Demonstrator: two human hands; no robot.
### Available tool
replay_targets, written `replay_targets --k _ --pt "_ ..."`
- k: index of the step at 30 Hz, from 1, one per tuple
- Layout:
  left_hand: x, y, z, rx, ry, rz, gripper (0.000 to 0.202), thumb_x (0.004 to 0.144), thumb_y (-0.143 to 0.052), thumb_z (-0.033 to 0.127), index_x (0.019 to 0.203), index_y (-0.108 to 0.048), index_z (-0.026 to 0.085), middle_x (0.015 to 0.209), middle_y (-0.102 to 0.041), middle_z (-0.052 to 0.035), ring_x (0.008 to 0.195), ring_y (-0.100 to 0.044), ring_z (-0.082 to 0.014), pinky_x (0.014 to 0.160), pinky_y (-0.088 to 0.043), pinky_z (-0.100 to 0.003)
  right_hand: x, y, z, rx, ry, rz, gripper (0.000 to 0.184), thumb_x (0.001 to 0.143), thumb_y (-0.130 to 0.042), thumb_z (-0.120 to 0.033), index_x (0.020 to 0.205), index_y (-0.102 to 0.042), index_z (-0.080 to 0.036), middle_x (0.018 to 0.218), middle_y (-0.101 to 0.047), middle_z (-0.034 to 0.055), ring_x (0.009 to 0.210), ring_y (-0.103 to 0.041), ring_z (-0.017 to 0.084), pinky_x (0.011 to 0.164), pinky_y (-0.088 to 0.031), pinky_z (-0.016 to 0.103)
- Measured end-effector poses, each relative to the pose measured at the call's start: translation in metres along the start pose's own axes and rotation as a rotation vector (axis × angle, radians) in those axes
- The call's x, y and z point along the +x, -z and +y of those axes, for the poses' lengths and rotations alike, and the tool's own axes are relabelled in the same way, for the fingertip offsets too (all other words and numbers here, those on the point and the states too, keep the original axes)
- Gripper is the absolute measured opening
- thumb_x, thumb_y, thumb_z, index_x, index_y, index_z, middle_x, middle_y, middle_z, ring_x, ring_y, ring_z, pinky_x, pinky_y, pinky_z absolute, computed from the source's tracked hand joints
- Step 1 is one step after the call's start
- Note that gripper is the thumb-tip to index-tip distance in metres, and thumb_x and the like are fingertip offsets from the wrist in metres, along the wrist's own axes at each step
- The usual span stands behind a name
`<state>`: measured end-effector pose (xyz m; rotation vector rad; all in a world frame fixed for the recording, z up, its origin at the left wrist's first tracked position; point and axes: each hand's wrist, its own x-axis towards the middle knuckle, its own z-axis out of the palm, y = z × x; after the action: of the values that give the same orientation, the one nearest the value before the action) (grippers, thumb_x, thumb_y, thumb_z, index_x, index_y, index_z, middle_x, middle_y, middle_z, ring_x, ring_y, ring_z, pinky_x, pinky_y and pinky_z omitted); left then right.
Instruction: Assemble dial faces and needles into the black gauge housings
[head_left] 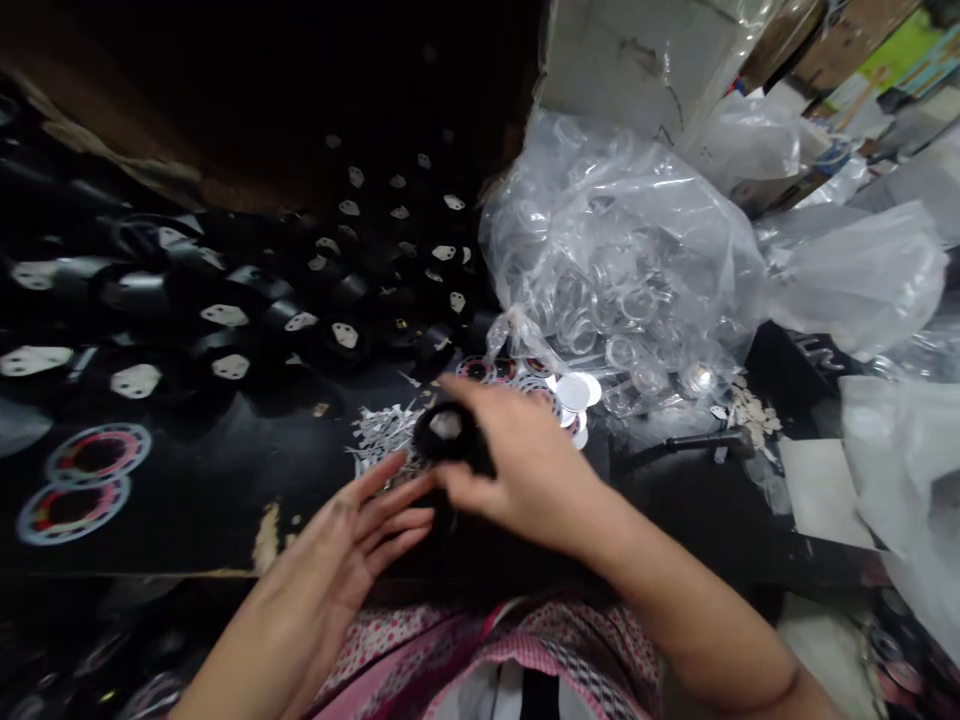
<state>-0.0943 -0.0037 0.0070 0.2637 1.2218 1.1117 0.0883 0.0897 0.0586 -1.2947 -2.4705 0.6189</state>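
Note:
My right hand (517, 460) is closed around a round black part (448, 434) with a pale centre, held just above the dark worktop (225, 500). My left hand (352, 540) lies beside it with its fingers stretched out and apart; the fingertips almost touch the black part from below left. Nothing sits in the left palm. Small white paper scraps (382, 430) lie on the worktop just beyond both hands.
Several black round parts with white labels (225, 315) fill the back left. A clear plastic bag of transparent rings (615, 280) lies at the right, white discs (577, 392) and printed ring stickers (97, 452) nearby. A dark tool (697, 442) rests right of the hands.

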Motion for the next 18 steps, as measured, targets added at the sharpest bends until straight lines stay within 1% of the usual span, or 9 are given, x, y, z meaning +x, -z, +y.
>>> replay_targets --k 2,4,5,7,9,10,13,16,18 --pt "0.012 -0.021 0.000 -0.064 0.086 0.038 0.027 0.077 -0.079 0.045 0.097 -0.078 0.027 0.094 -0.080 0.0005 0.076 -0.073 -0.0170 0.065 -0.062 -0.020 -0.017 0.003 -0.006 0.121 0.089 -0.097 0.057 0.093 -0.062 -0.032 0.144 -0.043 -0.013 0.136 -0.062 0.0128 0.118 -0.058 0.025 0.100 -0.044 0.040" --pt "0.017 -0.036 -0.001 -0.076 0.162 0.055 0.023 0.068 -0.087 0.038 0.086 -0.079 0.026 0.088 -0.080 0.0007 0.069 -0.072 -0.0171 0.060 -0.062 -0.020 -0.027 0.004 0.000 0.213 0.088 -0.104 0.051 0.096 -0.060 -0.035 0.141 -0.048 -0.016 0.134 -0.064 0.0097 0.117 -0.060 0.022 0.099 -0.046 0.035" --pt "0.016 -0.041 -0.003 -0.074 0.181 0.032 0.024 0.068 -0.087 0.038 0.087 -0.079 0.025 0.091 -0.080 -0.0008 0.070 -0.073 -0.0180 0.062 -0.063 -0.023 -0.030 0.005 0.008 0.215 0.024 -0.056 0.046 0.097 -0.059 -0.037 0.138 -0.051 -0.018 0.130 -0.066 0.0088 0.115 -0.061 0.021 0.098 -0.046 0.035" --pt "0.013 -0.049 -0.006 -0.078 0.178 -0.057 0.030 0.076 -0.081 0.042 0.100 -0.078 0.024 0.104 -0.079 -0.0051 0.076 -0.073 -0.0193 0.069 -0.064 -0.027 -0.030 0.007 0.028 0.100 -0.189 0.066 0.041 0.097 -0.059 -0.041 0.131 -0.058 -0.018 0.121 -0.068 0.0107 0.113 -0.062 0.024 0.098 -0.046 0.040" --pt "0.008 -0.054 -0.008 -0.081 0.148 -0.128 0.037 0.083 -0.075 0.043 0.114 -0.074 0.024 0.116 -0.077 -0.0084 0.081 -0.074 -0.0187 0.071 -0.063 -0.025 -0.026 0.008 0.048 -0.084 -0.380 0.135 0.041 0.094 -0.063 -0.039 0.128 -0.062 -0.016 0.118 -0.065 0.0151 0.112 -0.060 0.031 0.097 -0.046 0.049" --pt "0.007 -0.056 -0.009 -0.086 0.133 -0.141 0.037 0.085 -0.073 0.042 0.118 -0.073 0.024 0.118 -0.076 -0.0091 0.083 -0.074 -0.0182 0.071 -0.062 -0.024 -0.024 0.008 0.056 -0.145 -0.424 0.139 0.043 0.092 -0.066 -0.037 0.128 -0.062 -0.015 0.119 -0.063 0.0165 0.113 -0.059 0.033 0.096 -0.045 0.052" --pt "0.005 -0.061 -0.009 -0.122 0.126 -0.147 0.031 0.087 -0.070 0.040 0.114 -0.073 0.024 0.114 -0.077 -0.0091 0.085 -0.075 -0.0185 0.074 -0.062 -0.024 -0.022 0.004 0.067 -0.132 -0.425 0.153 0.043 0.089 -0.069 -0.029 0.129 -0.061 -0.015 0.122 -0.060 0.0156 0.115 -0.057 0.033 0.098 -0.045 0.052" --pt "0.005 -0.063 -0.007 -0.170 0.134 -0.127 0.023 0.089 -0.069 0.038 0.107 -0.074 0.025 0.119 -0.076 -0.0064 0.095 -0.074 -0.0192 0.079 -0.061 -0.025 -0.025 -0.002 0.069 -0.058 -0.413 0.213 0.046 0.089 -0.067 -0.024 0.134 -0.057 -0.016 0.122 -0.060 0.0145 0.116 -0.057 0.030 0.100 -0.045 0.049" --pt "0.006 -0.064 -0.005 -0.191 0.147 -0.107 0.021 0.089 -0.069 0.038 0.104 -0.074 0.024 0.122 -0.075 -0.0069 0.101 -0.073 -0.0214 0.080 -0.062 -0.026 -0.029 -0.004 0.070 -0.030 -0.394 0.249 0.051 0.089 -0.066 -0.020 0.138 -0.055 -0.015 0.120 -0.060 0.0149 0.114 -0.057 0.029 0.100 -0.046 0.048"
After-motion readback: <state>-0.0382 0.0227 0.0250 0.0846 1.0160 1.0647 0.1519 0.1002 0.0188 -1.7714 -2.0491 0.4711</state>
